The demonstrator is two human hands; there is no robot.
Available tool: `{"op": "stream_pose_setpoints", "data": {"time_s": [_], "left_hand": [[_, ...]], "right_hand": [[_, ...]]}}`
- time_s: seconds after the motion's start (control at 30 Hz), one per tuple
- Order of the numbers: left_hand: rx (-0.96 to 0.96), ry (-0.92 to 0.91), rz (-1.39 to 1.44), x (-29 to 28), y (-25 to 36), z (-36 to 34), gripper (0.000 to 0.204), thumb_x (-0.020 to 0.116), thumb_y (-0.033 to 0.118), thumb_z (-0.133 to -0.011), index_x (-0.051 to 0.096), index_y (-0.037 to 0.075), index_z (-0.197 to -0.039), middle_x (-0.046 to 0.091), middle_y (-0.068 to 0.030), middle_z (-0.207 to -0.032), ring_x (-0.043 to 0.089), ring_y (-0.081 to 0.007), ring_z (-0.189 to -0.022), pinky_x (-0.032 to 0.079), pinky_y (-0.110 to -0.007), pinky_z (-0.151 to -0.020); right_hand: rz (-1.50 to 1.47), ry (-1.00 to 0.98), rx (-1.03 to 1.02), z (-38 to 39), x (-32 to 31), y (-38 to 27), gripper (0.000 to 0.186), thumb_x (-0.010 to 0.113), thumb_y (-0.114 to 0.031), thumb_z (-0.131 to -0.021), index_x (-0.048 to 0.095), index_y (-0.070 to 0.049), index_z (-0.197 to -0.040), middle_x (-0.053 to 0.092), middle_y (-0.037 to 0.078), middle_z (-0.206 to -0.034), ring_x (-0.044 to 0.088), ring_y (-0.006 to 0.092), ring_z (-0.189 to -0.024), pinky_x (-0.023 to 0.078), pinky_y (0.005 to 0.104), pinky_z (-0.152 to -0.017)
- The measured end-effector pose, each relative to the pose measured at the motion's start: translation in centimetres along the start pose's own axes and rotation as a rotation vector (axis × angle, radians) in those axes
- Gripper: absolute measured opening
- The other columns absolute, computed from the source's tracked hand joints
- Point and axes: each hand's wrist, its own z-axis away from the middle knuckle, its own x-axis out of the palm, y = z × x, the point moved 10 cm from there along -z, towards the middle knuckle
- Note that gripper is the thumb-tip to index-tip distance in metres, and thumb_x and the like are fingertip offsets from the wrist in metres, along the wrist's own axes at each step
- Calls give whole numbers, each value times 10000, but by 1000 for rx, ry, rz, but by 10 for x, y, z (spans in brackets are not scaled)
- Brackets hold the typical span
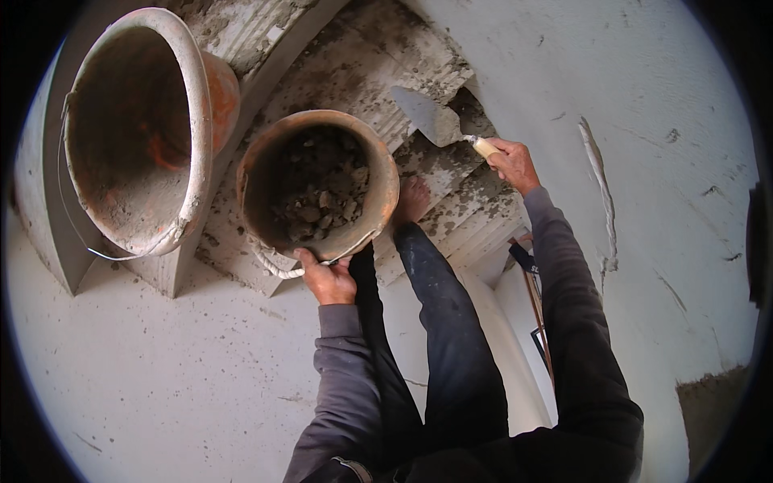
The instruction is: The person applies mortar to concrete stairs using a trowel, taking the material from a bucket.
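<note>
My left hand (326, 278) grips the near rim and handle of an orange bucket (385, 173) that holds grey rubble and mortar lumps. My right hand (510, 163) is closed on the wooden handle of a pointed trowel (431, 117), whose blade lies over a dirty concrete stair step (439, 165) to the right of the bucket. My bare foot (412, 200) rests on the step beside the bucket.
A second, larger orange bucket (193, 105), empty and crusted with mortar, stands at the upper left on a ledge. Mortar-spattered stairs (354, 56) run up the middle. A plastered white wall (644, 161) rises on the right, another wall surface (161, 378) at the lower left.
</note>
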Motion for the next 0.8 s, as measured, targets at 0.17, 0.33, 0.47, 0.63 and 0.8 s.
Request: {"op": "stream_pose_setpoints", "data": {"time_s": [0.17, 0.33, 0.47, 0.63, 0.8], "left_hand": [[5, -13, -6, 2, 2, 0, 502, 423, 389, -989, 361, 45, -1350, 450, -144, -1352, 507, -340, -1180, 484, -530, -924], [17, -44, -3, 3, 1, 0, 506, 419, 389, -990, 354, 42, -1353, 446, -147, -1355, 499, -345, -1187, 485, -533, -918], [17, -18, -12, 1, 2, -1, 511, 420, 389, -990, 350, 38, -1354, 447, -150, -1353, 502, -348, -1182, 488, -533, -917], [8, -16, -11, 4, 3, 1, 507, 417, 384, -991, 350, 35, -1353, 451, -154, -1348, 507, -350, -1176, 486, -541, -925], [-24, 11, -1, -3, 0, -3, 500, 404, 377, -996, 344, 35, -1356, 446, -159, -1350, 511, -355, -1170, 500, -555, -898]], "right_hand": [[64, 7, -8, -5, -8, -5, 406, 595, -166, -724, 684, -28, -1096, 607, 38, -671, 515, 91, -534, 419, 254, -467], [74, -11, 3, -14, -21, 2, 396, 595, -175, -732, 689, -44, -1093, 584, 20, -652, 488, 76, -508, 396, 243, -452], [-42, 62, 7, -19, -28, -9, 384, 593, -191, -745, 690, -60, -1092, 560, 1, -632, 455, 55, -487, 369, 234, -438], [-118, 189, 6, -24, -28, -8, 378, 596, -199, -753, 684, -69, -1097, 565, 1, -651, 460, 67, -479, 379, 241, -446], [313, 491, -256, -12, -28, -24, 412, 640, -200, -723, 657, -56, -1109, 664, 133, -803, 589, 194, -646, 473, 304, -631]]}}
